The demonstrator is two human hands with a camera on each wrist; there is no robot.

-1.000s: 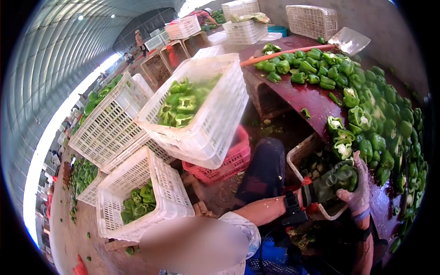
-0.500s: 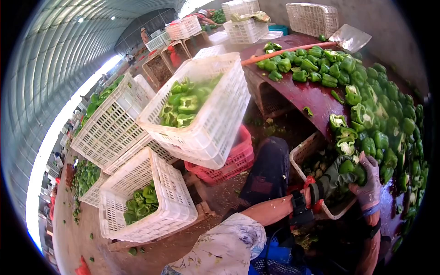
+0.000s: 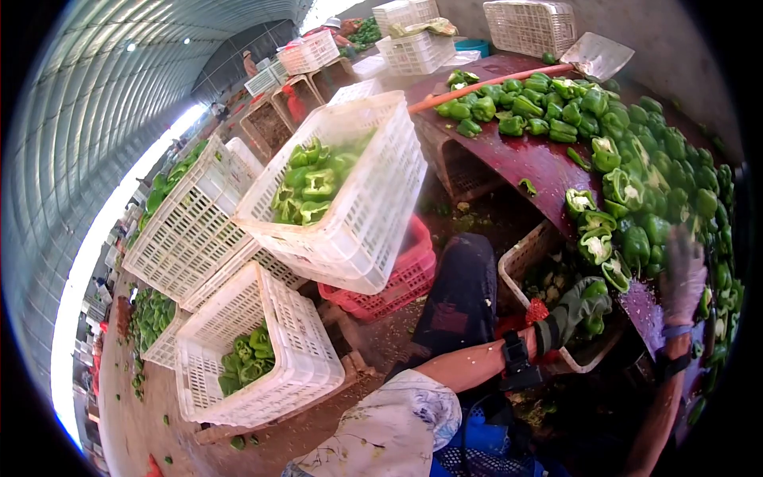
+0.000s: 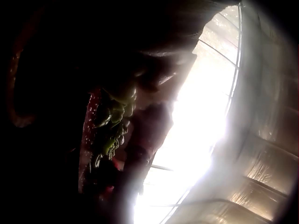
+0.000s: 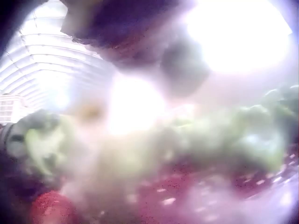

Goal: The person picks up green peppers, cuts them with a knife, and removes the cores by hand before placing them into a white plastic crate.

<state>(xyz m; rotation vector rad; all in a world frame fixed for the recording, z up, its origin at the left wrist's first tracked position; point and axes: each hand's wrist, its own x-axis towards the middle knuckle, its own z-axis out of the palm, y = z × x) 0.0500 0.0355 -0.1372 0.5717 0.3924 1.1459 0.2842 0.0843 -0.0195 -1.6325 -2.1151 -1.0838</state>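
Observation:
In the head view my left hand (image 3: 566, 316), in a dark green glove, holds a green pepper (image 3: 594, 324) above a crate at the table's edge. My right hand (image 3: 683, 278), in a pale glove, is motion-blurred over the near side of the pepper pile (image 3: 656, 175), its fingers pointing away from me. Cut peppers with pale insides, one of them a halved pepper (image 3: 615, 272), lie between the two hands. The left wrist view is mostly dark; in the blurred right wrist view, part of the hand (image 5: 126, 28) shows at the top.
The crate (image 3: 509, 274) below my left hand holds scraps. White crates (image 3: 373, 215) with peppers stand at the left, one above a red crate (image 3: 381, 296). A shovel (image 3: 600, 57) with an orange handle lies across the far tabletop (image 3: 509, 159).
My right hand has parted from my left and moved right, over the pile. The left hand keeps a pepper, slightly lower. Another halved pepper now lies at the table's edge.

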